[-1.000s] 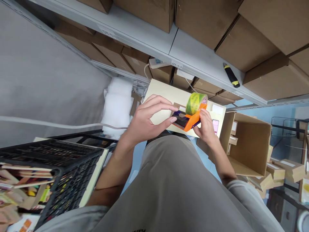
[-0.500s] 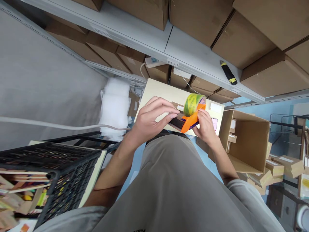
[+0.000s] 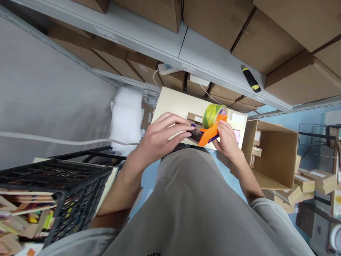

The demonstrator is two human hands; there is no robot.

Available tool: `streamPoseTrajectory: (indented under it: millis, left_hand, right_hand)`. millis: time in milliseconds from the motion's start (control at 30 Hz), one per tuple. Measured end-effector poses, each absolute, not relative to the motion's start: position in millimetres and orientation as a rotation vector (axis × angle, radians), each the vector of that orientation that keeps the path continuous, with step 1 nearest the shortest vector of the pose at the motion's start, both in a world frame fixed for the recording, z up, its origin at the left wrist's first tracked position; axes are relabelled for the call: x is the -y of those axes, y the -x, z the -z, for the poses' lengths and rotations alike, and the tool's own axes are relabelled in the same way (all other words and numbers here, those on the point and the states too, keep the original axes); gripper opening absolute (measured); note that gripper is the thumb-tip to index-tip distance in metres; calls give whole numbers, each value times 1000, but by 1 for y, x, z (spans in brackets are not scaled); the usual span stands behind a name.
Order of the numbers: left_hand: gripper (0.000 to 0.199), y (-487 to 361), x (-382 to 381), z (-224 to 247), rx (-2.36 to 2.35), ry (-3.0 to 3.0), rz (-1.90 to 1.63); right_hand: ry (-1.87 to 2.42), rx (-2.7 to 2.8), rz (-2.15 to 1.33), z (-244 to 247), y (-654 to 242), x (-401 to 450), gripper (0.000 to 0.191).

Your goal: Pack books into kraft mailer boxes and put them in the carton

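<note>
My right hand (image 3: 227,138) is closed round an orange tape dispenser (image 3: 208,136) that carries a roll of yellow-green printed tape (image 3: 213,115). The dispenser is tilted over a pale tabletop (image 3: 170,101). Just left of it, my left hand (image 3: 163,137) has its thumb and fingertips close together at the tape's free end, where a clear strip seems to run to the dispenser. A small brown box (image 3: 192,116) with a white label lies on the table behind the dispenser, partly hidden by it and my fingers.
Brown cartons fill the grey shelf (image 3: 207,49), where a black-and-yellow utility knife (image 3: 250,79) lies. A large open carton (image 3: 277,156) stands at right, near a phone (image 3: 237,134). White foam sheets (image 3: 126,119) and a black crate (image 3: 77,199) are at left.
My left hand has moved a little left and slightly away from the dispenser, showing more of its front end and the small box. My right hand keeps hold of the dispenser in nearly the same place.
</note>
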State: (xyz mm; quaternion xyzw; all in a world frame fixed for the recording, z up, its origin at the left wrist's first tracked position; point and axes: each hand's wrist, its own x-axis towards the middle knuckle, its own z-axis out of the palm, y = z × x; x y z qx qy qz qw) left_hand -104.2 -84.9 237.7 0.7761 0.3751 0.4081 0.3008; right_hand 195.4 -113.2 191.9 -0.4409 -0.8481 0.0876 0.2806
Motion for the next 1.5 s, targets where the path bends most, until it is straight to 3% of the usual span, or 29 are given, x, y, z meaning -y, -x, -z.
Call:
streamPoseTrajectory:
  millis: [400,667,967,1167,1500]
  left_hand:
    - [23,97,85,-234,-1035,-2074,-1091]
    - [7,91,82,-233,-989,-2135,-1199]
    - [22,99,71,-234,-1005,-2135,-1062]
    - [17,101,80,-227,-991,-2178,-1134]
    - [27,94,77,-193,-1181,-2009,-1059]
  right_hand:
    - [1207,2290,-338,-192,-197,119,38]
    - [1176,2293,-259,-191,-195,118,39]
    - [1200,2322,-346,-195,-197,114,38]
    - [1194,2348,-323,-185,-197,110,44]
    - [1347,2399,-684,-158,-217,130,42]
